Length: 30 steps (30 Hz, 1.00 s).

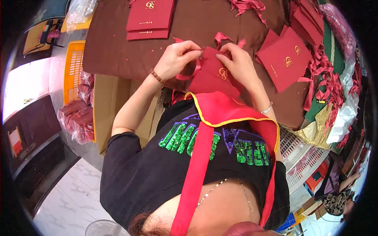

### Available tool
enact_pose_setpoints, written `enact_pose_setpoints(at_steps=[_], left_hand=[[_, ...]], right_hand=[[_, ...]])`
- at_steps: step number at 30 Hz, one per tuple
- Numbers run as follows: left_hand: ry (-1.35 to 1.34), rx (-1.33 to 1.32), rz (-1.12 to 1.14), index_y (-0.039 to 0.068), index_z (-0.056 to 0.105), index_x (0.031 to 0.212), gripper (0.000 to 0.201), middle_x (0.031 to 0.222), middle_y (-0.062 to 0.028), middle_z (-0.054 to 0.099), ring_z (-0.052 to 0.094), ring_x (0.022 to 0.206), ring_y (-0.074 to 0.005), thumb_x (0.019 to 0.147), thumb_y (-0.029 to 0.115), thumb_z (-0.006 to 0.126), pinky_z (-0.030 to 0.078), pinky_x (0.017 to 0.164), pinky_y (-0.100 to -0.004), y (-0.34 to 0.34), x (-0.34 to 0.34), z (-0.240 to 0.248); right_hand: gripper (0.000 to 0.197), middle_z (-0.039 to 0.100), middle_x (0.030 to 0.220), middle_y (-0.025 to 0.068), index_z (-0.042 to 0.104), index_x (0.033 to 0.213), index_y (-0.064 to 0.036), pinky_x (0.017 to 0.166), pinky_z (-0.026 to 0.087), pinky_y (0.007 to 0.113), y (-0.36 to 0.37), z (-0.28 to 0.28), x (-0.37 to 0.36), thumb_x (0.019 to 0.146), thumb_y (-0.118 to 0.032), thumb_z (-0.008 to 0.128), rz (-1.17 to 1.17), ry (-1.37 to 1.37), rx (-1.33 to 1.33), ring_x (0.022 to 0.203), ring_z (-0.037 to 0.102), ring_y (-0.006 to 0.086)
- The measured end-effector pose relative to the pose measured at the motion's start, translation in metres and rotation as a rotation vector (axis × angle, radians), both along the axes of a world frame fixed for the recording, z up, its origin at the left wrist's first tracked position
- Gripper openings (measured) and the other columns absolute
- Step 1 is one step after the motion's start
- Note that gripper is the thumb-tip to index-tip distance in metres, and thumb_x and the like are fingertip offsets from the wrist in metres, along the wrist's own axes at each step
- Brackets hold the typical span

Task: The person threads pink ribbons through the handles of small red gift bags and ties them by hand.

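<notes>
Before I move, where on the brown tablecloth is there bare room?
Nearly bare: left of the upper-left bag stack, and between it and the top ribbons. Crowded: the middle, where left hand and right hand handle a gold-printed red bag, and the right side, with fanned bags and tangled ribbons.

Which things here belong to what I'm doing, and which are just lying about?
Likely part of the job:
red bag you're handling
stacked red bags, upper left
overlapping red bags, right
loose red ribbons

Apparently just lying about:
orange crate
cardboard box
clear plastic
gold wrapping
</notes>
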State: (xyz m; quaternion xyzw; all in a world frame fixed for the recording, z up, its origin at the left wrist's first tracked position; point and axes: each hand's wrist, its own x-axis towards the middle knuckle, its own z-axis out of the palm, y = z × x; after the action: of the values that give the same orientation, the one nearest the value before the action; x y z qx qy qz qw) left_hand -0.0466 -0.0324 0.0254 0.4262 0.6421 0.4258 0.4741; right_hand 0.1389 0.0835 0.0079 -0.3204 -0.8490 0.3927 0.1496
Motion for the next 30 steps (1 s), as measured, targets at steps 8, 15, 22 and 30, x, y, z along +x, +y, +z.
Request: enact_pose_setpoints(at_steps=[8, 15, 22, 30], left_hand=[[0.641, 0.292, -0.064, 0.002, 0.064, 0.086, 0.014, 0.077, -0.0133, 0.062, 0.061, 0.075, -0.0308, 0.082, 0.015, 0.06, 0.049, 0.066, -0.037, 0.007, 0.023, -0.009], [0.845, 0.466, 0.002, 0.004, 0.064, 0.086, 0.009, 0.072, -0.0109, 0.054, 0.055, 0.072, -0.029, 0.079, 0.009, 0.062, 0.046, 0.065, -0.0355, 0.012, 0.034, -0.011], [1.062, 0.504, -0.067, 0.008, 0.065, 0.082, 0.006, 0.072, -0.0063, 0.053, 0.054, 0.071, -0.0239, 0.076, 0.009, 0.063, 0.04, 0.063, -0.0354, 0.016, 0.043, -0.009], [1.103, 0.447, -0.08, 0.008, 0.058, 0.072, 0.006, 0.075, -0.0054, 0.055, 0.054, 0.073, -0.0225, 0.075, 0.014, 0.06, 0.038, 0.064, -0.0354, 0.019, 0.047, -0.014]], right_hand=[[0.028, 0.064, 0.086, 0.003, 0.059, 0.106, 0.0046, 0.075, 0.044, 0.021, 0.019, 0.007, 0.007, 0.087, -0.016, 0.056, 0.04, -0.101, -0.458, 0.082, 0.055, 0.0081], [0.027, 0.062, 0.093, 0.0001, 0.06, 0.106, 0.0053, 0.076, 0.043, 0.02, 0.021, -0.004, 0.009, 0.088, -0.014, 0.054, 0.063, 0.002, -0.605, 0.086, 0.054, 0.0067], [0.027, 0.062, 0.092, 0.0007, 0.06, 0.106, 0.0049, 0.078, 0.043, 0.021, 0.019, 0.0, 0.011, 0.087, -0.012, 0.055, 0.038, 0.052, -0.656, 0.087, 0.054, 0.0068], [0.028, 0.062, 0.093, 0.0027, 0.059, 0.108, 0.0059, 0.079, 0.043, 0.022, 0.014, -0.003, 0.014, 0.086, -0.011, 0.054, 0.041, 0.024, -0.588, 0.088, 0.054, 0.0081]])
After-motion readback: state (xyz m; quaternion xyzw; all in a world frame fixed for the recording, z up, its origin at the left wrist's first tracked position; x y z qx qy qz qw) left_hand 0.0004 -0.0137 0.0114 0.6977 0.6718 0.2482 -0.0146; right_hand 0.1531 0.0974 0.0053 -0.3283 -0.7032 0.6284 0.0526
